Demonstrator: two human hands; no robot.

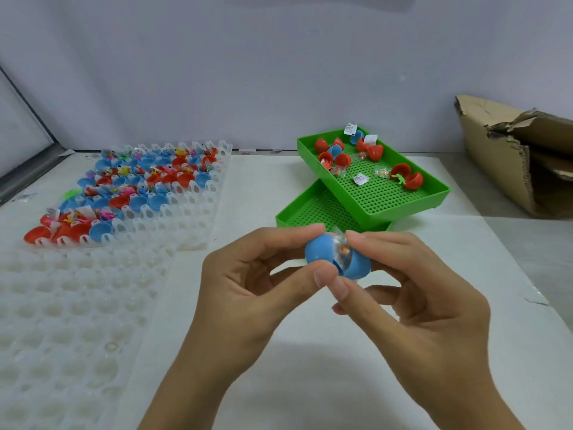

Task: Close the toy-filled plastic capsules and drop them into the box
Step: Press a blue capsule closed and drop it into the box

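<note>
A blue plastic capsule [319,251] is held above the table's middle, its two halves still apart with a clear-wrapped toy [341,248] showing in the gap. My left hand [248,287] pinches the left half between thumb and forefinger. My right hand [412,293] grips the right half, forefinger on top and thumb below. At the far right lies the torn cardboard box [508,156], on its side. A white holder tray [173,193] at the left carries several open red and blue capsules with toys.
Two green perforated trays are stacked askew behind my hands; the upper one [387,193] holds several red and blue capsule halves, toys and paper slips. An empty white holder tray [62,321] lies at the near left. White paper covers the table.
</note>
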